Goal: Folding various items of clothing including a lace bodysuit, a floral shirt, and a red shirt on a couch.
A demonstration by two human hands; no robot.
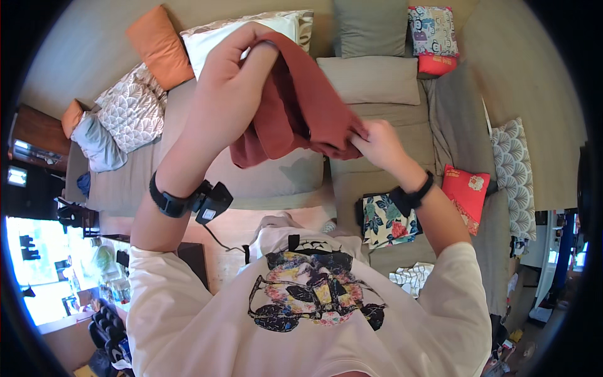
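A rust-red piece of clothing (320, 103) hangs in the air between my two raised hands, folded over and creased. My left hand (235, 78) grips its upper left end, with the cloth draped over and below the fingers. At the lower right corner, my right hand (382, 146) pinches the gathered fabric. Which kind of garment it is cannot be made out. On the sofa near my right forearm lies a folded floral cloth (389, 221) on a small stack. A white checked cloth (412, 276) lies closer to me.
A grey-brown corner sofa (389, 179) surrounds me in front and on the right. Cushions line it: orange (162, 47), patterned (130, 110), grey (369, 28) and red (465, 196). A strapped device (212, 201) with a cable sits on my left wrist.
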